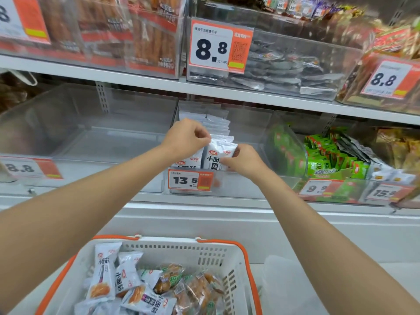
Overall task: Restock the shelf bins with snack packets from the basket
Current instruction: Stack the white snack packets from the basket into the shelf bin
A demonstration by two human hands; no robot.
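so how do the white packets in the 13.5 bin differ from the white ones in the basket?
Pose: bin packets stand upright in rows; basket packets lie jumbled. Company: bin packets sit with their own kind; basket packets mix with brown packets. Contact: left hand and right hand hold bin packets; neither touches basket packets. Shared: white wrapper, black lettering.

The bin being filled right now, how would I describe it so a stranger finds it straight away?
Start at the white plastic basket with orange handles; the lower white shelf is just beyond it. Mid-row, the left hand and right hand hold upright white snack packets inside a clear plastic bin. It alone bears the 13.5 price tag; its right neighbour holds green snack packets.
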